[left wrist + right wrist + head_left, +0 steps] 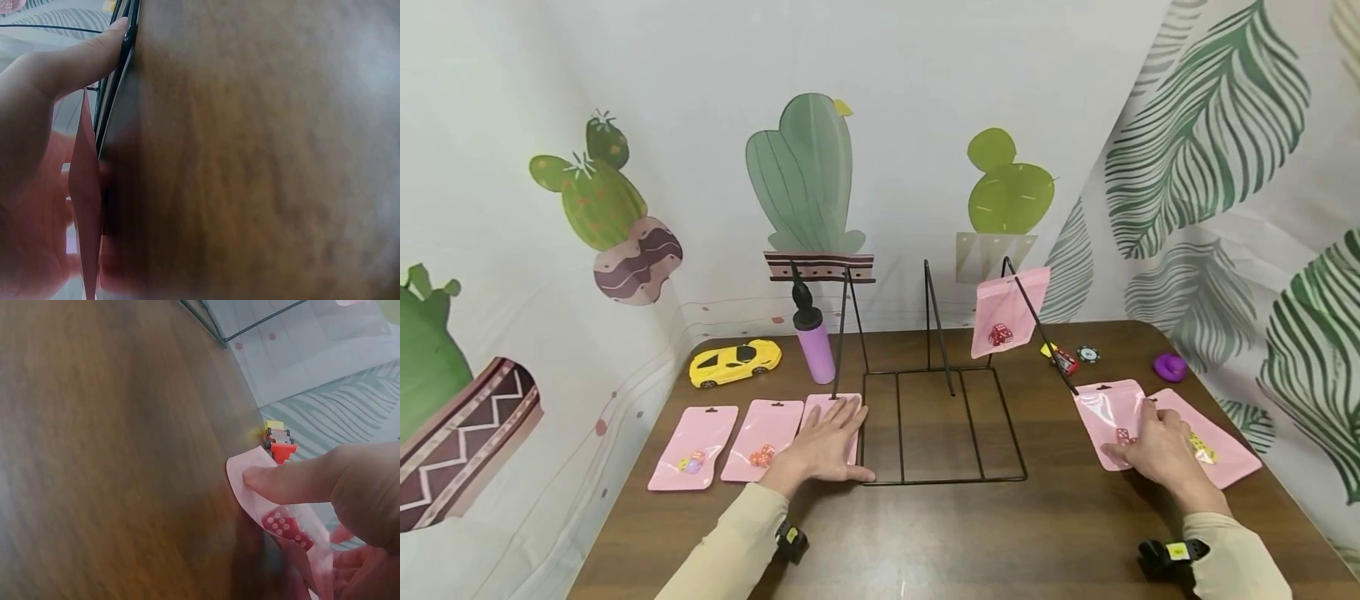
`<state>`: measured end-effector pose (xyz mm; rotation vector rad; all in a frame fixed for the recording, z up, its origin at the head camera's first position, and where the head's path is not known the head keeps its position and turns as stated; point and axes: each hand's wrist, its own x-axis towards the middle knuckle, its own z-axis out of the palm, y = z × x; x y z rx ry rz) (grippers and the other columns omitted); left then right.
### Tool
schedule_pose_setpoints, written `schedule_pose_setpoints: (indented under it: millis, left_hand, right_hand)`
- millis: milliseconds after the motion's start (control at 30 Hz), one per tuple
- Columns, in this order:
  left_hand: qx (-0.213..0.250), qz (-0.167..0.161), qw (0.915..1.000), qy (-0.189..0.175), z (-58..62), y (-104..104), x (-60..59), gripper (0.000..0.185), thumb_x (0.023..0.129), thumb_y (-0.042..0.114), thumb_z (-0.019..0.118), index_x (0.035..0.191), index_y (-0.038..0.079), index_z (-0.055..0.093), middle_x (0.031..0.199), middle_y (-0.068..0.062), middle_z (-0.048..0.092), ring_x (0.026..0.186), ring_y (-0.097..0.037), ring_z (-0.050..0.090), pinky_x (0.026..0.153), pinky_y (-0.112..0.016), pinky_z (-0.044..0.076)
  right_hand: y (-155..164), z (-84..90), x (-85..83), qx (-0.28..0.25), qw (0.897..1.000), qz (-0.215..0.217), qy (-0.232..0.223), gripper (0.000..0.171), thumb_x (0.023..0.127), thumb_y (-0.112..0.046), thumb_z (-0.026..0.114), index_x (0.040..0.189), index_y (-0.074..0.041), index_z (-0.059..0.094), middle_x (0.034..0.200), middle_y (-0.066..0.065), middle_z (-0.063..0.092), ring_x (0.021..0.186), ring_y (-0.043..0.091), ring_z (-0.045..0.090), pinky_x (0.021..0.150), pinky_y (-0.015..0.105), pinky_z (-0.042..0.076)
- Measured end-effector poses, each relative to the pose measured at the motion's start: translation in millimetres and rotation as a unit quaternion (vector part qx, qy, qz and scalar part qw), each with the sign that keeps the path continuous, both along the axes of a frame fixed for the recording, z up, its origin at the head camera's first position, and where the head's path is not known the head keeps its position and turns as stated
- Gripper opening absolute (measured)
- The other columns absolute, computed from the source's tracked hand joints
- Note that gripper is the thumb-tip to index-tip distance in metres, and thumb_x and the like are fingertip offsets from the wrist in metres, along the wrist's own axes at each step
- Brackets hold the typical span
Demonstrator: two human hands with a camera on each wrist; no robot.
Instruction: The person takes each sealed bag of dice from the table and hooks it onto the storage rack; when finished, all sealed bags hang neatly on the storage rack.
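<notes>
My left hand lies spread over a pink zip bag, covering most of it. Its thumb reaches the front left corner of a black wire rack. On the right, my right hand grips a pink bag with red dice. In the right wrist view, the thumb presses on that bag's face near the dice, and the bag's edge bends up off the table. Beneath this hand lies another pink bag with yellow pieces. One more pink bag with red dice hangs on the rack's right prong.
Two pink bags lie at the left. Behind them are a yellow toy car and a purple pump. At the back right are a small red toy vehicle, a poker chip and a purple toy.
</notes>
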<state>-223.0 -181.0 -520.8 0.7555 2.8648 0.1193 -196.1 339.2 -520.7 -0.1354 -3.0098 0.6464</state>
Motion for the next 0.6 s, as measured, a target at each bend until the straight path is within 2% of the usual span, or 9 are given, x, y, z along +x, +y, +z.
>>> schedule_pose_setpoints:
  millis: [133,400,600]
  left_hand:
    - [0.0,0.001,1.0,-0.003,0.3,0.3,0.3,0.116,0.07,0.083,0.057,0.156,0.013,0.022,0.164,-0.008,0.013,0.151,-0.031,0.012,0.116,-0.064,0.014]
    - [-0.004,0.002,1.0,-0.001,-0.5,-0.1,0.0,0.116,0.07,0.083,0.057,0.156,0.013,0.022,0.164,-0.008,0.013,0.151,-0.03,0.012,0.117,-0.063,0.014]
    - [-0.007,0.002,1.0,0.001,-1.3,-0.4,-0.3,0.116,0.07,0.083,0.057,0.156,0.014,0.022,0.164,-0.007,0.013,0.151,-0.029,0.012,0.116,-0.063,0.015]
  right_hand:
    - [-2.8,0.3,0.7,-0.011,1.0,-0.017,0.006,0.107,0.068,-0.026,0.084,0.136,0.024,0.018,0.11,0.046,0.028,0.096,0.059,0.035,0.081,0.067,0.037]
    - [-5.4,0.4,2.8,-0.026,0.999,-0.033,0.007,0.109,0.071,-0.023,0.082,0.143,0.016,0.01,0.11,0.045,0.03,0.084,0.055,0.046,0.071,0.065,0.044]
    - [-6.6,-2.1,6.3,-0.032,0.999,-0.037,0.024,0.109,0.072,-0.023,0.081,0.145,0.016,0.01,0.112,0.046,0.032,0.085,0.054,0.045,0.072,0.065,0.044]
